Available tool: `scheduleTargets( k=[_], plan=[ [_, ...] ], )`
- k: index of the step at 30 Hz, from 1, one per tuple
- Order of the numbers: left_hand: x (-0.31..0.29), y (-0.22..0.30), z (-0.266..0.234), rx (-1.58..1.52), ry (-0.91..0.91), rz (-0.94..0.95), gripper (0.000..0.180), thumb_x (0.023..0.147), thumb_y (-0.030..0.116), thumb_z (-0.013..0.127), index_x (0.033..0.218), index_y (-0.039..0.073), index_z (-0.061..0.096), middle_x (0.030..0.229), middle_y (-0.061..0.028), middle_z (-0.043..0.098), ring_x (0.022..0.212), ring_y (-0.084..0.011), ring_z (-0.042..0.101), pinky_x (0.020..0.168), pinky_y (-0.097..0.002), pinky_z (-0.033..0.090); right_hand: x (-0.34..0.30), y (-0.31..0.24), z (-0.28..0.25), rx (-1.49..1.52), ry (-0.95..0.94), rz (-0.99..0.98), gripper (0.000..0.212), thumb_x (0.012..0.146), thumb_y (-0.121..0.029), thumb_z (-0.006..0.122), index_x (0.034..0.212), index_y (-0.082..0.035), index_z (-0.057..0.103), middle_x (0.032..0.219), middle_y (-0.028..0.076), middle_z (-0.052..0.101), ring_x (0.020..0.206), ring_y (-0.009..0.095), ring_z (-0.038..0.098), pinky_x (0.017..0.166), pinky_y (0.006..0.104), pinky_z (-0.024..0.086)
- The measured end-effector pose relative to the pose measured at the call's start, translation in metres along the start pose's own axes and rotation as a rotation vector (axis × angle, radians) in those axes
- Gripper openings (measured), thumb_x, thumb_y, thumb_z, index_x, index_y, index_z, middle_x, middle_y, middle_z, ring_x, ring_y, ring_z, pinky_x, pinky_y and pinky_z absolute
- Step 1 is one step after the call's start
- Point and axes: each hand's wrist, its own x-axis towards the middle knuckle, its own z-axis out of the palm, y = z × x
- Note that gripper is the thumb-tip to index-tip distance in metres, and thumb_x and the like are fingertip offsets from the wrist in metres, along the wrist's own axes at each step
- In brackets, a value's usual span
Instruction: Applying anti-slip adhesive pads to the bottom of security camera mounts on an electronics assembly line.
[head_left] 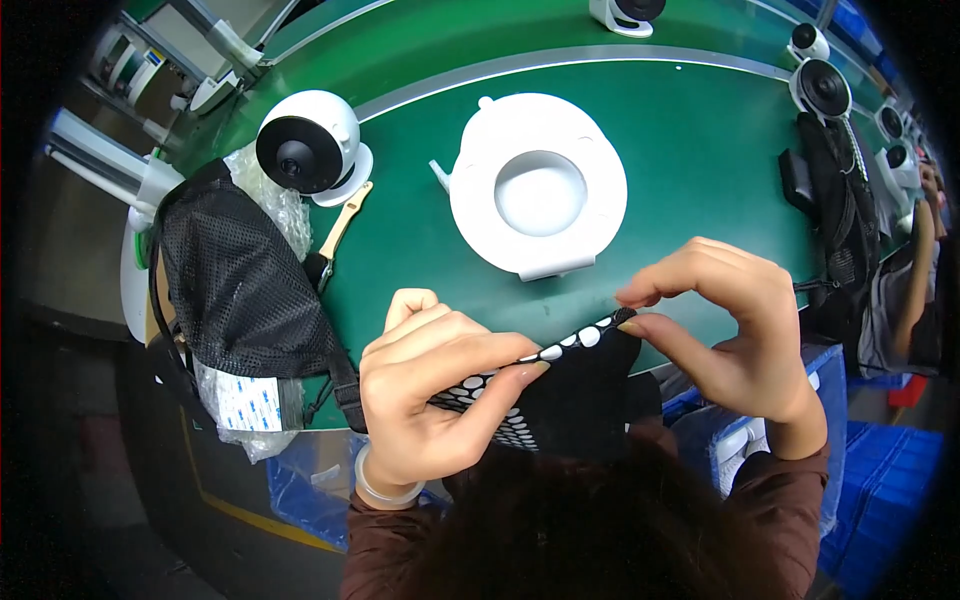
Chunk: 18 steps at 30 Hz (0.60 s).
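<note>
Just in front of me is a thin black sheet dotted with white rounds (588, 337), seen nearly edge-on. My left hand (430, 385), a pale bangle on its wrist, pinches its long edge between thumb and fingers. At the sheet's far right corner my right hand (735, 325) closes thumb and index finger on the black tip. Beyond both hands lies a white round housing (475, 215) with a wide central opening and a small tab at its side. Dark hair at the bottom hides the sheet's lower part.
On the green table (400, 250) at left are a white camera with a black front (330, 140), a pale-handled brush (345, 228) and a black mesh bag (235, 270). More black bags (835, 190) and cameras (822, 88) line the right. Blue bins (885, 500) stand below.
</note>
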Motion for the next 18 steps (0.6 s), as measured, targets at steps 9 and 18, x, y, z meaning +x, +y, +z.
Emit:
scheduleTargets(
  k=[9,18],
  plan=[
    [-0.007,-0.003,0.003,0.078,0.107,-0.121,0.014,0.056,-0.003,0.066,0.068,0.004,0.062,0.054,-0.0028,0.054,0.047,-0.0147,0.046,0.055,-0.0259,0.029,0.009,-0.01,-0.01,-0.114,0.025,-0.126,0.011,0.062,0.008,0.058,0.071,0.002,0.056,0.07,0.01,0.058,0.068,0.02,0.057,0.065,0.027,0.045],
    [-0.006,-0.022,0.031,-0.06,0.16,-0.185,0.014,0.064,-0.001,0.066,0.077,0.0,0.063,0.089,-0.0115,0.059,0.069,-0.0162,0.06,0.059,-0.0235,0.046,0.026,-0.001,0.039,-0.101,0.184,0.002,0.009,0.071,0.004,0.059,0.08,0.004,0.058,0.084,0.011,0.063,0.069,0.011,0.059,0.06,0.021,0.046]
  ],
)
